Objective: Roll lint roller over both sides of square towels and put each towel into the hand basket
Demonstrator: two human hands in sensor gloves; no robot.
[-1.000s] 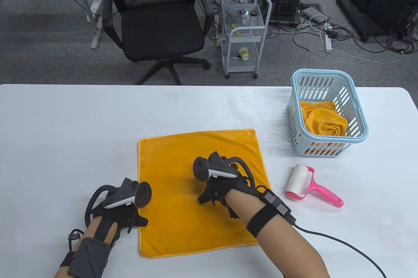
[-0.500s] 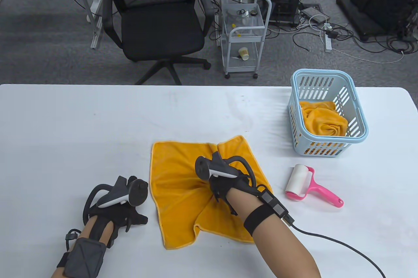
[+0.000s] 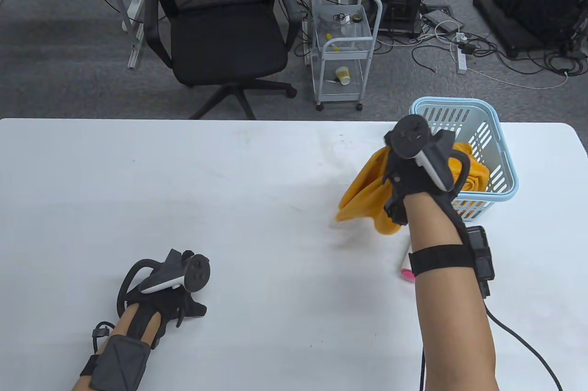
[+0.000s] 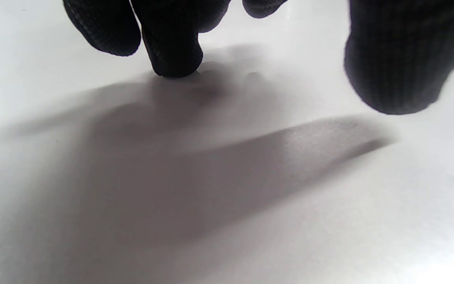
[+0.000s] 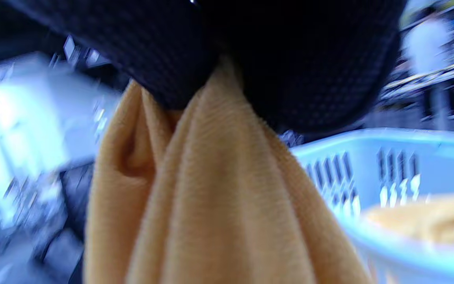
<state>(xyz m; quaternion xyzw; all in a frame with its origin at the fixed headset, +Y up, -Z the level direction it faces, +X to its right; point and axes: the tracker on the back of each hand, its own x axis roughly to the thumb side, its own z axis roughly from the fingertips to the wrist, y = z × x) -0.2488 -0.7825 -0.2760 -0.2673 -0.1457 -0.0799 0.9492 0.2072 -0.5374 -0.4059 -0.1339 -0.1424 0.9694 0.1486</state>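
My right hand [image 3: 404,166] grips a bunched orange towel [image 3: 363,193] in the air, just left of the light blue hand basket [image 3: 505,179]. The towel [image 5: 211,197] hangs down from the gloved fingers [image 5: 290,71], with the basket [image 5: 408,150] close on the right. Another orange towel [image 3: 477,175] lies crumpled inside the basket. My forearm covers most of the lint roller; only its pink end [image 3: 406,274] shows. My left hand [image 3: 183,303] rests on the white table at the near left, holding nothing. Its fingers [image 4: 172,47] hang loosely curled over the bare tabletop.
The white table [image 3: 183,179] spans the view. A cable [image 3: 519,340] trails from my right arm off the near right edge. Beyond the far edge stand a black office chair [image 3: 220,32] and a white wire trolley [image 3: 344,51].
My right hand gathered the flat towel into a bunch, lifted it off the table and carried it right and away to the basket. My left hand drew back slightly off the towel.
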